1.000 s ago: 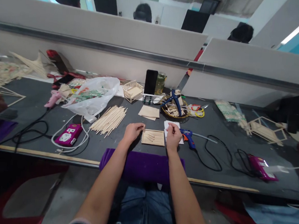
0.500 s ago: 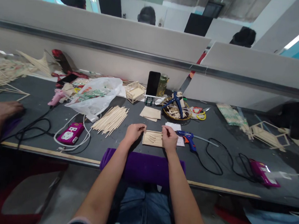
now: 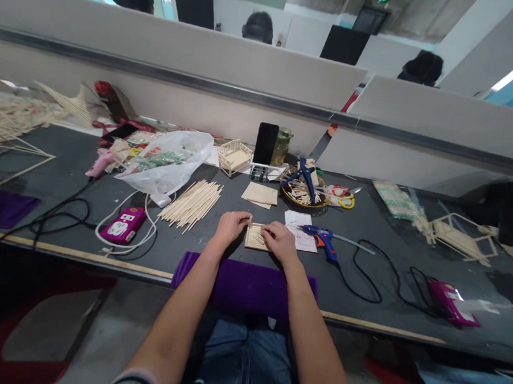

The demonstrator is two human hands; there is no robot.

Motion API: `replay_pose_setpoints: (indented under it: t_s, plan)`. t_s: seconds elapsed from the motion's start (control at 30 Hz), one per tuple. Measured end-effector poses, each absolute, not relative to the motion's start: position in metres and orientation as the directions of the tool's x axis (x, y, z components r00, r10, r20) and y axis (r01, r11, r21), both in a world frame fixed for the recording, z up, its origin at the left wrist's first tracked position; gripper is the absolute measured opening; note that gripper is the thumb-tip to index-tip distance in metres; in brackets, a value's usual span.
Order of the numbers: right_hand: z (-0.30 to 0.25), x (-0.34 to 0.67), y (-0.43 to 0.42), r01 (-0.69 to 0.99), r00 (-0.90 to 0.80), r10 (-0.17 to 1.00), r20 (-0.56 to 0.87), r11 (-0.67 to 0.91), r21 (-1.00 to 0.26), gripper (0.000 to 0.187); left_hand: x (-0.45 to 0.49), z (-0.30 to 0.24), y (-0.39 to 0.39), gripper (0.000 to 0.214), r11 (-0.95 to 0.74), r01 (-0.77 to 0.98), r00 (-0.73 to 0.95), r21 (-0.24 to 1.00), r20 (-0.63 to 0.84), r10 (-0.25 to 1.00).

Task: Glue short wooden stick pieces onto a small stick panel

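Note:
A small flat panel of glued wooden sticks (image 3: 255,237) lies on the dark table in front of me, with a few short loose sticks on top. My left hand (image 3: 230,226) is curled, its fingertips pinching the panel's left edge. My right hand (image 3: 280,242) lies over the panel's right half, fingers pinched on the short sticks there. A pile of long wooden sticks (image 3: 190,202) lies just left of my left hand. A blue glue gun (image 3: 322,238) rests to the right, beside a white paper (image 3: 300,230).
A purple cloth (image 3: 240,282) hangs over the table's front edge. A plastic bag (image 3: 165,160), a pink power strip (image 3: 121,226), cables, a phone (image 3: 265,143), a jar, a basket of sticks (image 3: 301,192) and stick frames (image 3: 459,236) stand around. Other people sit behind the partitions.
My right hand moved left from the white paper onto the panel and now covers its right half. The other person's hand at the left edge has left the view.

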State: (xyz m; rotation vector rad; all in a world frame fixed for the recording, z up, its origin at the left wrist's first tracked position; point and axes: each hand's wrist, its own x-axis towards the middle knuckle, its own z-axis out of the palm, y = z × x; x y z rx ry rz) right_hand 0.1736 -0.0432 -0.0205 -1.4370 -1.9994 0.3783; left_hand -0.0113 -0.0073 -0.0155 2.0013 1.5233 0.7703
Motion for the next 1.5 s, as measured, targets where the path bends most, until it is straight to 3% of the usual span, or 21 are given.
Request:
replay_pose_setpoints:
  t_s: [0.37,0.5,0.67,0.87,1.07,1.3,1.5]
  plan:
    - [-0.021,0.175,-0.044,0.834,-0.357,0.900,0.251,0.428,-0.347,0.024,-0.011,-0.015,-0.008,0.018,-0.260,0.685,0.212,0.680,0.155,0.965]
    - [-0.019,0.177,-0.044,0.775,-0.284,0.909,0.304,0.404,-0.485,0.023,-0.010,-0.015,-0.008,0.019,-0.260,0.675,0.210,0.690,0.157,0.965]
    - [-0.017,0.180,-0.042,0.547,-0.135,0.929,0.344,0.360,-0.756,0.019,-0.010,-0.015,-0.008,0.020,-0.236,0.690,0.206,0.684,0.126,0.970]
    - [-0.016,0.177,-0.039,0.270,-0.050,0.976,0.212,0.218,-0.938,0.017,-0.010,-0.012,-0.008,0.020,-0.229,0.711,0.208,0.665,0.112,0.972]
    - [-0.011,0.184,-0.041,0.060,0.041,0.991,0.125,0.123,-0.991,0.035,-0.010,-0.015,-0.007,0.020,-0.241,0.707,0.211,0.665,0.128,0.969]
    - [-0.011,0.200,-0.036,-0.116,0.264,0.955,0.139,0.174,-0.978,0.026,-0.010,-0.017,-0.007,0.019,-0.247,0.701,0.208,0.669,0.140,0.968]
    - [-0.008,0.203,-0.036,-0.238,0.307,0.949,0.063,0.141,-0.961,0.025,-0.009,-0.016,-0.007,0.018,-0.245,0.699,0.205,0.672,0.140,0.969]
